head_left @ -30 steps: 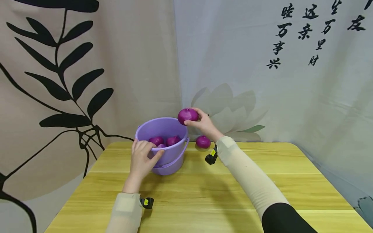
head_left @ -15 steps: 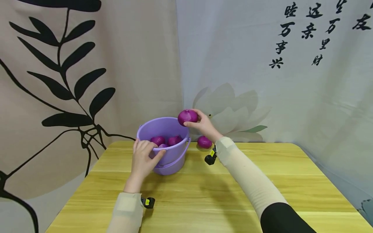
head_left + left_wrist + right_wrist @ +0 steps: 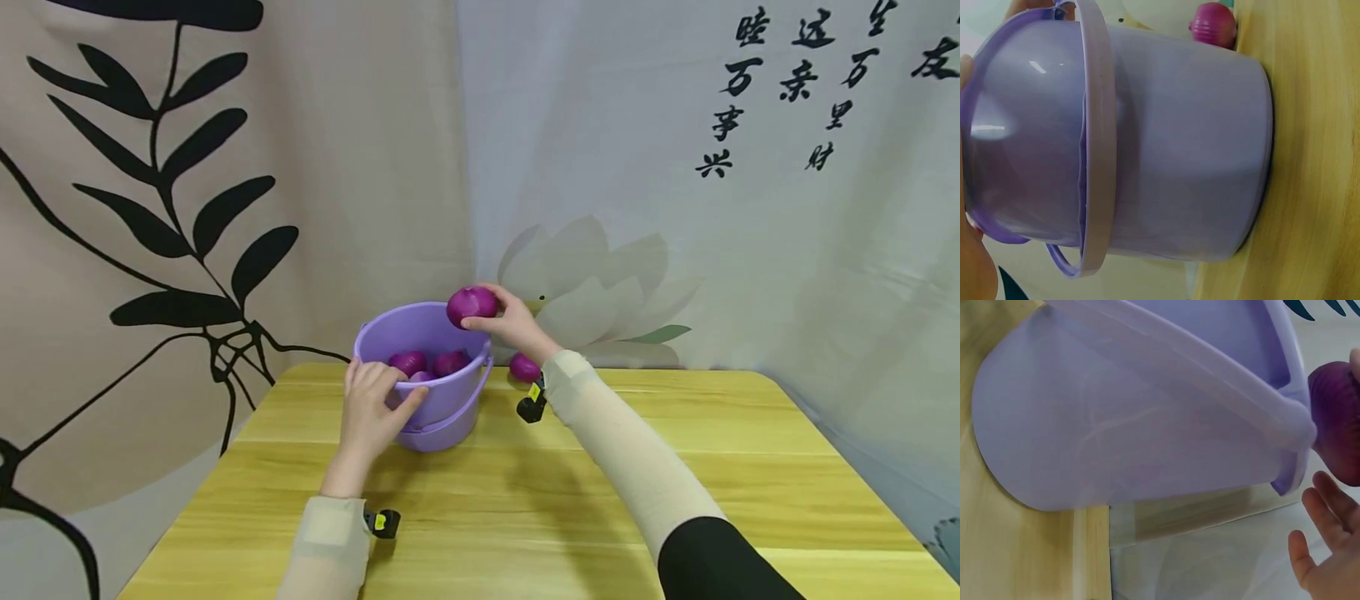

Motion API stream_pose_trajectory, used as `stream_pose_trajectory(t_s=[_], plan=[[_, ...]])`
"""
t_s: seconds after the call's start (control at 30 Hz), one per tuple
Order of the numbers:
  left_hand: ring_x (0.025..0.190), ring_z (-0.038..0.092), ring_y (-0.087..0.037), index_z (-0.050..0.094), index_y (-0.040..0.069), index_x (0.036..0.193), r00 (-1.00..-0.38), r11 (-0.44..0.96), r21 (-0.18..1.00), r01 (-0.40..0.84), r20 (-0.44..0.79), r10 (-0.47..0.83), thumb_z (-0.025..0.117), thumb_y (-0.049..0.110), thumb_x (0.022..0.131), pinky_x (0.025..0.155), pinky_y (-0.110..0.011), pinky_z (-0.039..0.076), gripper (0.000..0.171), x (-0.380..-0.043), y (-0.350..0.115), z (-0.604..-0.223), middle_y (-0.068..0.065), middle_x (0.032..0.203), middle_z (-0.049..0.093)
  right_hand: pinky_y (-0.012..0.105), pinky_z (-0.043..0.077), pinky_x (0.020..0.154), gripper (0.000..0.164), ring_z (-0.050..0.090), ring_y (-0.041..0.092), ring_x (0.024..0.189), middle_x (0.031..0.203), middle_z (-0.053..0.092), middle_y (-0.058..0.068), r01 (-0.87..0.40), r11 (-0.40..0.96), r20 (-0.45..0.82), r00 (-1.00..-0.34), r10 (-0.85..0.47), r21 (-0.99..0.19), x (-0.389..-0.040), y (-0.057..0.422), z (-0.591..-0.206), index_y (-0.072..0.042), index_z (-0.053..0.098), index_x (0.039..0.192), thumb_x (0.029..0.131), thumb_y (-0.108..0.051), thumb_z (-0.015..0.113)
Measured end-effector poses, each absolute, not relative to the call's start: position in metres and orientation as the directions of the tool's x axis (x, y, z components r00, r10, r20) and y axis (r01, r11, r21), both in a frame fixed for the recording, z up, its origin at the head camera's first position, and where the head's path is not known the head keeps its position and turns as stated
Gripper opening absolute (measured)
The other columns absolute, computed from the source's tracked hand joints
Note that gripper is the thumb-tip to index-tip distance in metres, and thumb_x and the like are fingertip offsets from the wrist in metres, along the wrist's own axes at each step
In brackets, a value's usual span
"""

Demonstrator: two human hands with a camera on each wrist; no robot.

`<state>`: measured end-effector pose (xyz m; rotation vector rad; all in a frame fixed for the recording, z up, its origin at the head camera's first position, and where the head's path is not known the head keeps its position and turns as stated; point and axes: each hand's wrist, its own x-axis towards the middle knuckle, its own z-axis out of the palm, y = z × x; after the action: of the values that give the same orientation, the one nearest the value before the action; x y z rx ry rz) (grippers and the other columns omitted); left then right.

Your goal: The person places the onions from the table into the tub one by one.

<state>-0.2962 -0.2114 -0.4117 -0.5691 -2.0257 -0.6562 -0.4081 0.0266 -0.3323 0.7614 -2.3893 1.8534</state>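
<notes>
A purple bucket stands upright near the table's far edge, its handle hanging down on the near side. Fingers over the rim and thumb outside, my left hand grips it at the near left. Several red onions lie inside the bucket. My right hand holds another red onion between thumb and fingers, over the right part of the rim. In the right wrist view, this onion appears just past the bucket's rim, with some fingers spread below it.
One more red onion sits on the wooden table to the right of the bucket, partly covered by my right wrist. Behind the table hangs a cloth backdrop with printed leaves and writing.
My right hand has shifted slightly left with the onion, bringing it further over the bucket's opening. The left hand keeps its grip on the rim.
</notes>
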Motion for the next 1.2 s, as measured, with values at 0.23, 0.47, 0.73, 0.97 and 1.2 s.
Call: stream_pose_trajectory(t_s=[0.23, 0.47, 0.73, 0.97, 1.2], plan=[[0.085, 0.051, -0.026, 0.059, 0.011, 0.081, -0.482, 0.758, 0.224, 0.613, 0.866, 0.134, 0.053, 0.061, 0.091, 0.107, -0.065, 0.018, 0.051, -0.295, -0.214, -0.412, -0.002, 0.078, 0.054, 0.036, 0.049, 0.093, 0.069, 0.06, 0.022, 0.11, 0.124, 0.061, 0.009, -0.382, 0.197, 0.294, -0.884, -0.363, -0.903, -0.415, 0.019, -0.34, -0.016, 0.05, 0.137, 0.077, -0.025, 0.082], [0.084, 0.05, -0.027, 0.06, 0.011, 0.08, -0.474, 0.749, 0.226, 0.623, 0.87, 0.132, 0.054, 0.06, 0.091, 0.107, -0.065, 0.018, 0.05, -0.294, -0.215, -0.412, -0.002, 0.077, 0.054, 0.036, 0.05, 0.093, 0.069, 0.06, 0.021, 0.108, 0.123, 0.061, 0.007, -0.384, 0.243, 0.279, -0.884, -0.375, -0.891, -0.417, 0.01, -0.348, -0.017, 0.051, 0.138, 0.077, -0.03, 0.082], [0.084, 0.051, -0.025, 0.06, 0.011, 0.081, -0.476, 0.748, 0.223, 0.626, 0.868, 0.14, 0.056, 0.058, 0.091, 0.106, -0.065, 0.019, 0.048, -0.295, -0.213, -0.411, -0.001, 0.077, 0.054, 0.035, 0.05, 0.092, 0.067, 0.06, 0.021, 0.109, 0.123, 0.061, 0.006, -0.386, 0.238, 0.273, -0.876, -0.397, -0.891, -0.422, 0.001, -0.351, -0.018, 0.053, 0.135, 0.077, -0.03, 0.082], [0.084, 0.051, -0.025, 0.059, 0.011, 0.08, -0.483, 0.749, 0.225, 0.623, 0.864, 0.143, 0.056, 0.057, 0.091, 0.108, -0.064, 0.018, 0.047, -0.295, -0.213, -0.411, -0.001, 0.077, 0.053, 0.035, 0.048, 0.094, 0.065, 0.058, 0.02, 0.111, 0.127, 0.057, 0.004, -0.433, 0.301, 0.29, -0.86, -0.42, -0.85, -0.421, -0.005, -0.347, -0.018, 0.055, 0.133, 0.076, -0.032, 0.083], [0.085, 0.05, -0.025, 0.058, 0.012, 0.079, -0.479, 0.748, 0.223, 0.625, 0.866, 0.143, 0.054, 0.059, 0.091, 0.108, -0.064, 0.017, 0.048, -0.296, -0.212, -0.412, 0.0, 0.077, 0.053, 0.037, 0.046, 0.096, 0.071, 0.051, 0.024, 0.115, 0.131, 0.046, 0.012, -0.401, 0.385, 0.249, -0.888, -0.388, -0.831, -0.419, -0.012, -0.346, -0.02, 0.054, 0.135, 0.073, -0.041, 0.083]])
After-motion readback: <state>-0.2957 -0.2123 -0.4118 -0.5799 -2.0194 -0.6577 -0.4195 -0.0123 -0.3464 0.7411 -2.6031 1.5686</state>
